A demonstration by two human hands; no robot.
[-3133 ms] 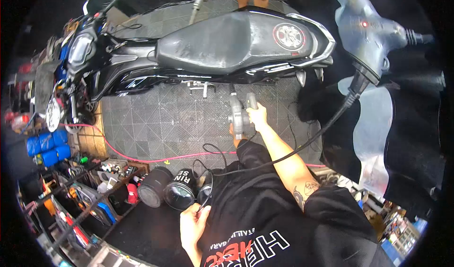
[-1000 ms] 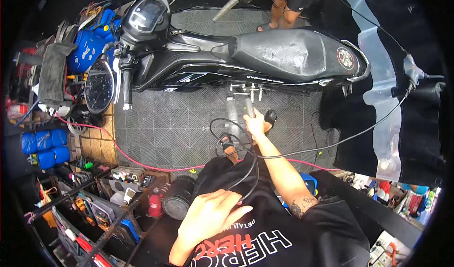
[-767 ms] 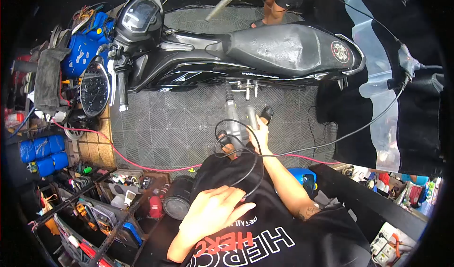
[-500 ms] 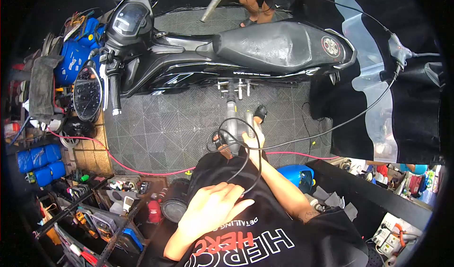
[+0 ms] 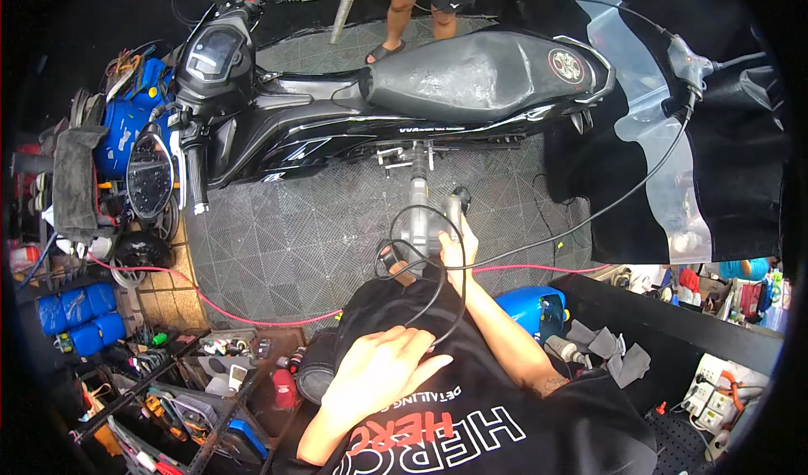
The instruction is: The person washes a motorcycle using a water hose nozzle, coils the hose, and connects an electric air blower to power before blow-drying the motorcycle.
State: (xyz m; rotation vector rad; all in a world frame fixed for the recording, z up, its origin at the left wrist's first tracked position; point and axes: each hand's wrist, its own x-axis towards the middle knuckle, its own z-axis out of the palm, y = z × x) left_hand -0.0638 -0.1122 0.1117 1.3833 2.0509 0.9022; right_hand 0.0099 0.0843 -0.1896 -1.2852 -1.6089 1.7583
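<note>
one tubular grey blower (image 5: 418, 196) above ridged dark floor tiles (image 5: 278, 231)

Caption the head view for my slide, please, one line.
Right hand grips a grey blower pointed toward a black motorcycle; left hand holds a looped black cable.

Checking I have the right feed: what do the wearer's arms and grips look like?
The left grip and right grip are bare hands without gloves. The right forearm has a dark tattoo near a short black sleeve; the left sleeve isn't visible. The black shirt carries white and red lettering.
</note>
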